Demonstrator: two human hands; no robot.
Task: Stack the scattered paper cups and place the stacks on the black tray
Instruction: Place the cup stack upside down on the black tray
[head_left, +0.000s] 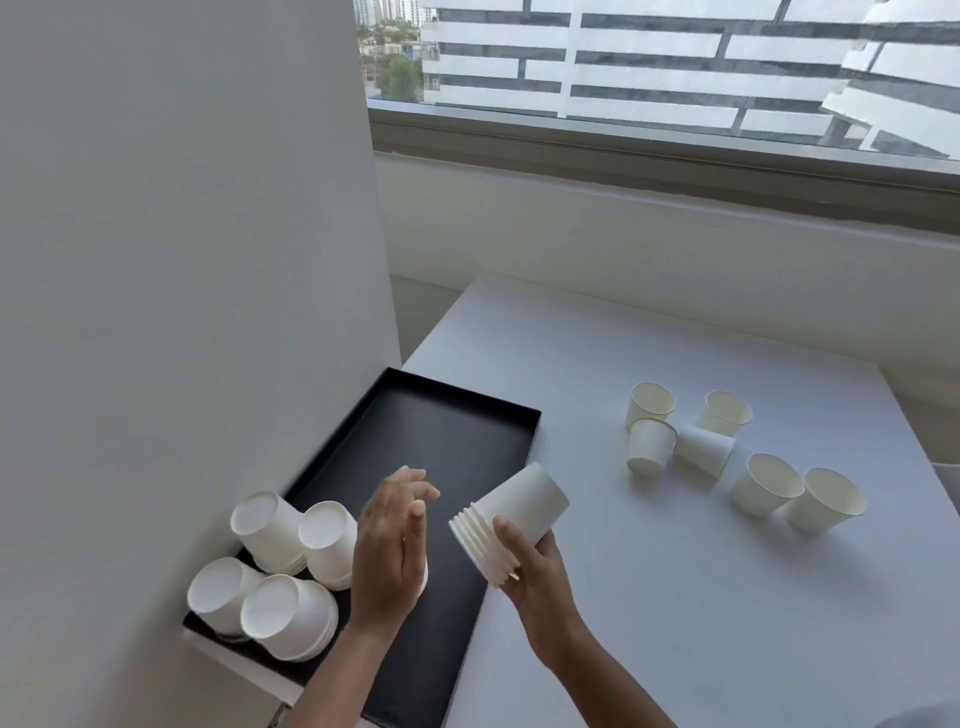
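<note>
Gripping tilted stack (511, 514) in curled right hand (537, 577). Holding left hand (389, 545) above tray (467, 431), fingers (415, 488) straight, empty

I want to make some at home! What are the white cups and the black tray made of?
The cups look like thin matte white paper: the stack in the right hand shows nested rolled rims. The tray is matte black with thin straight walls, maybe plastic or coated board; I cannot tell which.

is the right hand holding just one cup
No, the right hand grips a stack of nested cups, with several rims showing at its open end.
</note>
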